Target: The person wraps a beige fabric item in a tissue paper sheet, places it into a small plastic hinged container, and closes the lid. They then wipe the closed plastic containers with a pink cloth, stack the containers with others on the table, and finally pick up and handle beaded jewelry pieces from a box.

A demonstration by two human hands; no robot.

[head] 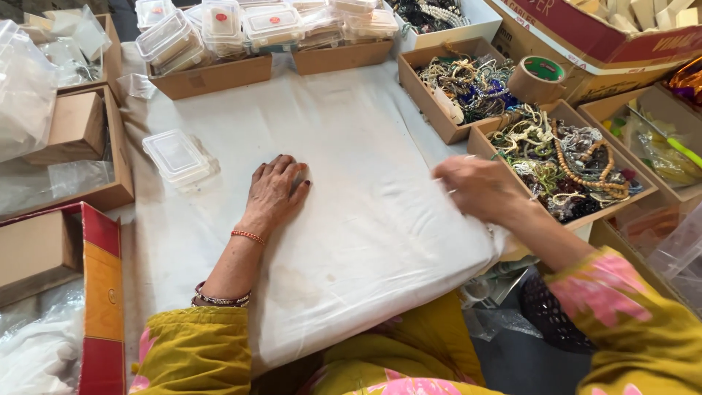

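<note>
Here, the left hand (274, 192) lies flat, fingers spread, pressed palm-down on the white cloth (351, 241). Just off that hand's far-left side sits a clear plastic box (178, 156) with its lid on. The right hand (479, 189) — blurred — curls at the cloth's right edge, seemingly pinching the fabric; grip unclear. Beyond it, a cardboard tray (512, 157) of tangled bead necklaces (570, 164) — touching the cloth's edge.

I log a white cloth (344, 219) as landmark. On it: clear plastic box (178, 156). Right of it: tan cardboard tray (578, 164) of green, cream, brown beads. Near edge: mustard sleeves (197, 351) with pink print. Left: red-and-orange box (101, 292).
</note>
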